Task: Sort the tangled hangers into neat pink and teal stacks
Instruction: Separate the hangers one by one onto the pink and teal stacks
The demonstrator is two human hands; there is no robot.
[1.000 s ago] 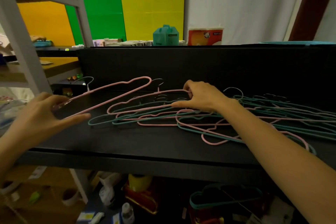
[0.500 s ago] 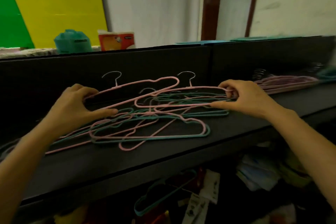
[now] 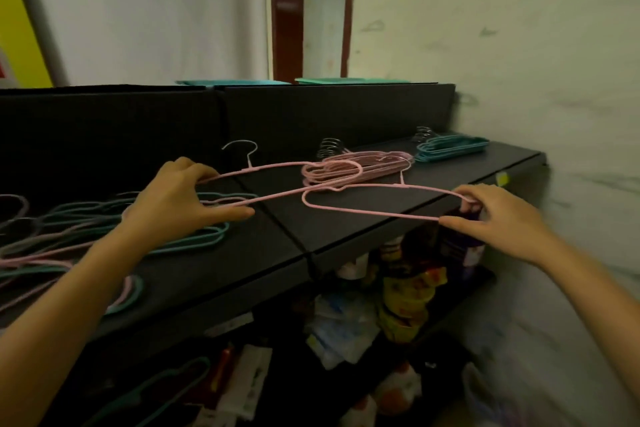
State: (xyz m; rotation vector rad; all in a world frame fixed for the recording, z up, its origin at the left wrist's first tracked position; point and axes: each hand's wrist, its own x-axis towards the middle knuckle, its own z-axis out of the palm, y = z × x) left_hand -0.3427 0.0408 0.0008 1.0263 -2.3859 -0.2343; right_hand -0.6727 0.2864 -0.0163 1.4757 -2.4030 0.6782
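My left hand grips the left end of a pink hanger lifted above the black shelf. My right hand pinches the right end of a second pink hanger, which crosses under the first one. Both hangers hover in front of the neat pink stack at the back of the shelf. A teal stack lies further right. The tangled pile of pink and teal hangers stays on the shelf at the left, partly behind my left arm.
A black back panel runs behind the shelf and a pale wall closes the right side. Below the shelf sit packets and bottles. A teal hanger lies on the lower level at the left.
My view swung right along the shelf. Both hands carried their pink hangers out of the tangle and rightward, up to the pink stack.
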